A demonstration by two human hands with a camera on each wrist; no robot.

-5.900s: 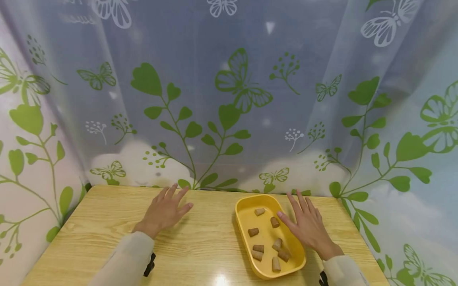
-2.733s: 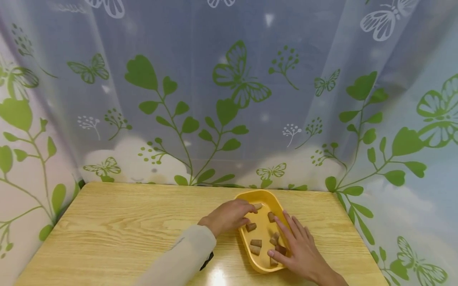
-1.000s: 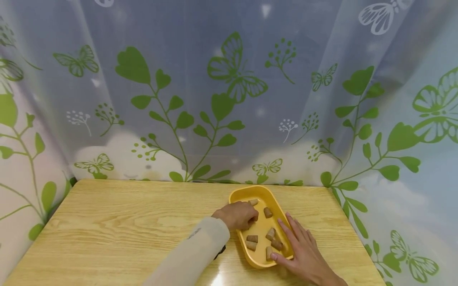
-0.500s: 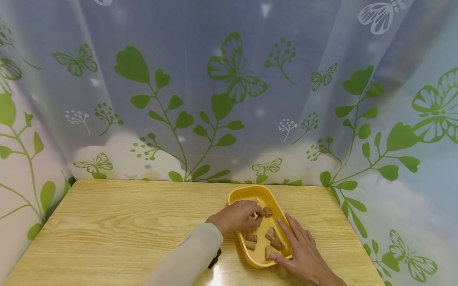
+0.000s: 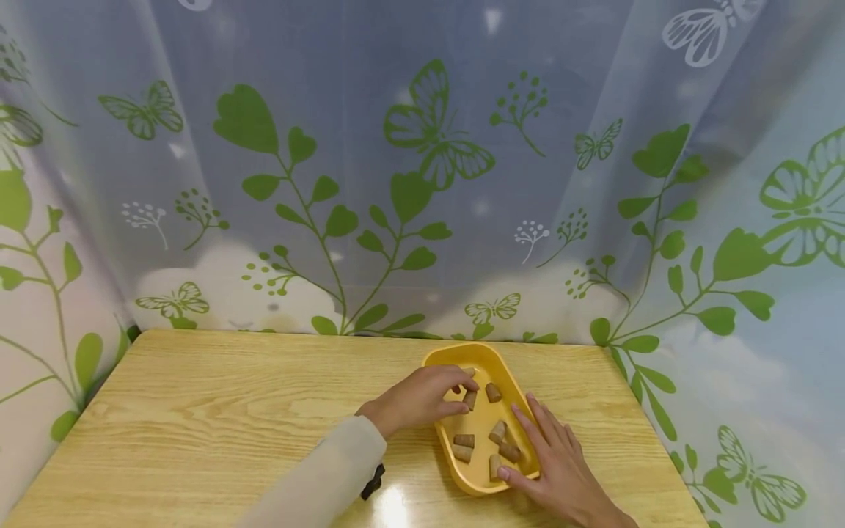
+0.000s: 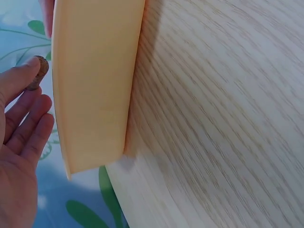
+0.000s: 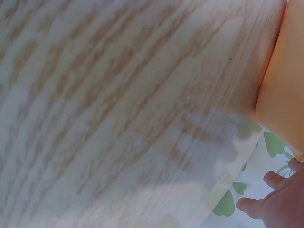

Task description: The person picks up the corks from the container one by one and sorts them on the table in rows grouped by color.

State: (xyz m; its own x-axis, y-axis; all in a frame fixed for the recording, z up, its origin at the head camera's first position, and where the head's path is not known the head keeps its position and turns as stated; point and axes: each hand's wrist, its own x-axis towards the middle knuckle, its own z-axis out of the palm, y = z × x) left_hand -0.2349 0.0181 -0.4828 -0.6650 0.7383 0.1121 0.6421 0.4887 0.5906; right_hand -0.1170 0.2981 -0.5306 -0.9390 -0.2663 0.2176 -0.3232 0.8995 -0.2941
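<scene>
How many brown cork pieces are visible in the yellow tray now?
7, perhaps more hidden under the left hand. In the yellow tray: one at the fingertips, one partly hidden above it, one beside, and four near the right hand.

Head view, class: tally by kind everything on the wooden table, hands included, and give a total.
Yellow tray: 1
Brown pieces in the tray: 8, one of them pinched by the left hand
Hands: 2, with the right hand resting on the tray's rim
Total: 11
</scene>
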